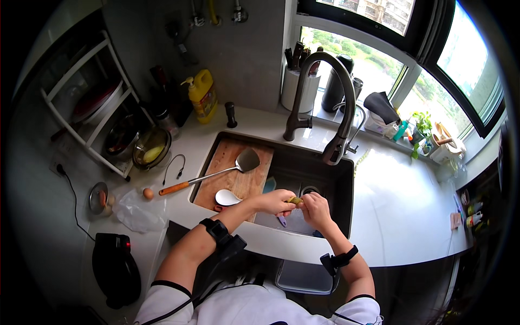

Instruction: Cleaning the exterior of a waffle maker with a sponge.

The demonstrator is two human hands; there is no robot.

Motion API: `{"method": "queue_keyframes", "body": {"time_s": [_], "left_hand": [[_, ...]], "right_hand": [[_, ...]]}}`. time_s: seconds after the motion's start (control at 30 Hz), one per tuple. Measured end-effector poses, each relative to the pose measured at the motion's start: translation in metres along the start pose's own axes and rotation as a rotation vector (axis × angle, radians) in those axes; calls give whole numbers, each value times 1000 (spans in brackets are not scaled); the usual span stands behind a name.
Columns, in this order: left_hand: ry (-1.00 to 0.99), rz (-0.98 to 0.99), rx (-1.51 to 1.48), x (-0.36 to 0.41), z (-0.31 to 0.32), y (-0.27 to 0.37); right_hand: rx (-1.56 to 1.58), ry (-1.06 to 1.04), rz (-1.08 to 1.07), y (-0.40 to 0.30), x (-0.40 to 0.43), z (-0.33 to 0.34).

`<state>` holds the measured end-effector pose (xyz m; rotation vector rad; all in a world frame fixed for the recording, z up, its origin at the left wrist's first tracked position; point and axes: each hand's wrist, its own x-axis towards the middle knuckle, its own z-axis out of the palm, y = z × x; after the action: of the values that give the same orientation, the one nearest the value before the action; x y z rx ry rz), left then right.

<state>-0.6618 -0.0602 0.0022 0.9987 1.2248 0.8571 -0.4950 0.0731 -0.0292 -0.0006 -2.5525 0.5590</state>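
Over the sink (325, 178), my left hand (274, 202) and my right hand (316, 209) meet at a small yellowish-green item (295, 200), perhaps a piece of vegetable. Both hands grip it, and the fingers hide most of its shape. Just below the left hand a purple handle (282, 220) shows; whether it lies in the sink or hangs from the hand I cannot tell. A wooden cutting board (227, 154) covers the sink's left part. On it rest a metal spatula (248, 160) with a wooden handle and a white ladle (227, 197), partly behind my forearm.
A tall dark faucet (349, 93) arches above the sink's back edge. Left stand an egg (148, 193), a plastic bag (140, 211), a glass bowl (152, 148) and a black appliance (115, 268). A yellow pump bottle (203, 97) and a knife block (300, 89) stand behind.
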Motion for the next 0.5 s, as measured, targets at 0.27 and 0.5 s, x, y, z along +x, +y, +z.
{"method": "queue_keyframes", "body": {"time_s": [0.27,0.5], "left_hand": [[408,252,947,2,16,6],[373,217,1230,2,12,0]], "right_hand": [[473,107,441,2,-13,31],[856,18,702,7,-13,43]]}}
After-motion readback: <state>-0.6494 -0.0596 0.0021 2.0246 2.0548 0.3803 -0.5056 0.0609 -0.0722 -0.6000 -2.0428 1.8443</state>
